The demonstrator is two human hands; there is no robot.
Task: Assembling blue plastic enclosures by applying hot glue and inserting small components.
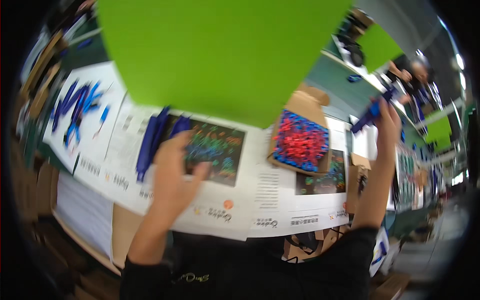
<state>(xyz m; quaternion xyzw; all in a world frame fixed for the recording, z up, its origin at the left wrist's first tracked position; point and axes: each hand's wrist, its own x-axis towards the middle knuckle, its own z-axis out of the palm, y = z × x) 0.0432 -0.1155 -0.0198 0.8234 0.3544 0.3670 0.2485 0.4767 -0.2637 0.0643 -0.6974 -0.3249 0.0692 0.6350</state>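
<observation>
Dark-blue piece (365, 120), gripped by the right hand's (389, 119) fingers, is raised past the printed sheet's (295, 207) right edge; apparent step: carrying. Left hand (175, 172): fingers parted; contact with nearby tubes (146, 150) cannot be told. Next move likely calls for steady grip.

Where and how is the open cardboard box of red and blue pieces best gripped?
The cardboard box is probably best held by its left and right walls, approached from both sides: it is open on top and filled with red and blue pieces, and its far flap looks flimsy.
</observation>
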